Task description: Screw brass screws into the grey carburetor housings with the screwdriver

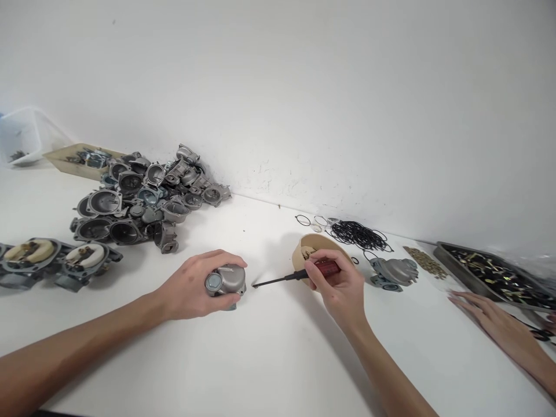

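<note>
Currently: left hand (191,286) fingers closed around grey carburetor body (226,280) on table (269,347) | right hand (341,286) fingers closed on red-handled screwdriver (299,274), tip near body, apart.

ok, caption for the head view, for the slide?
Left hand holds a grey carburetor part on the white table; right hand points a red-handled screwdriver at it.
</note>
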Action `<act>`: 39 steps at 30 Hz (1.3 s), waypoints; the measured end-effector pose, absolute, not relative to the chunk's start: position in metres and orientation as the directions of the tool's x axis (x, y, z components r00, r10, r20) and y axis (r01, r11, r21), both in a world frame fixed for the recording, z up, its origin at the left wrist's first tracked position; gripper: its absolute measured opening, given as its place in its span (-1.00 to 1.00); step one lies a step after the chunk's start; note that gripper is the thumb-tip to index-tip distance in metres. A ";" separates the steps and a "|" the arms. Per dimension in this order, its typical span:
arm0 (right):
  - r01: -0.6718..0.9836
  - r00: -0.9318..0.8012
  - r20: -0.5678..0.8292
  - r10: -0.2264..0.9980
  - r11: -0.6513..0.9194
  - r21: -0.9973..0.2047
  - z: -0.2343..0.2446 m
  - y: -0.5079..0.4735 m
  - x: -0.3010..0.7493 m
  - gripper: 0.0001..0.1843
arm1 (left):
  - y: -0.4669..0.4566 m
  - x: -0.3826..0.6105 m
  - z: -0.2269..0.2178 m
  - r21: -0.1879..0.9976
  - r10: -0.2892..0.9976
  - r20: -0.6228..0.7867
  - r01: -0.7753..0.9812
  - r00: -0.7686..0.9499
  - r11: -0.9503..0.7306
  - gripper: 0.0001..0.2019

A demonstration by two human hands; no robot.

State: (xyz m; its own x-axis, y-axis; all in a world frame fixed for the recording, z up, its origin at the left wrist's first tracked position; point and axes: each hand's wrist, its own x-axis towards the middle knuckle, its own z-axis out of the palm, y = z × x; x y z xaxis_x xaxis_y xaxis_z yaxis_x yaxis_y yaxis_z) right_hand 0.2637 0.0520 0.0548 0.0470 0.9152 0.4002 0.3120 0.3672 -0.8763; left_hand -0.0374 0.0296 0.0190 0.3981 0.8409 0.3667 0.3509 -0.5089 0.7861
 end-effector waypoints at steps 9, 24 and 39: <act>0.338 0.086 0.456 0.886 0.404 -0.850 0.068 0.048 0.266 -0.72 | 0.028 -0.034 0.017 0.782 0.855 0.385 0.369 0.348 -0.502 -0.64; 0.222 0.103 0.514 0.852 0.484 -0.846 0.077 0.035 0.269 -0.78 | 0.028 -0.030 0.012 0.825 0.859 0.393 0.285 0.328 -0.487 -0.62; 0.146 0.103 0.489 0.866 0.473 -0.869 0.077 0.024 0.259 -0.85 | 0.028 -0.026 0.014 0.839 0.859 0.379 0.264 0.344 -0.476 -0.62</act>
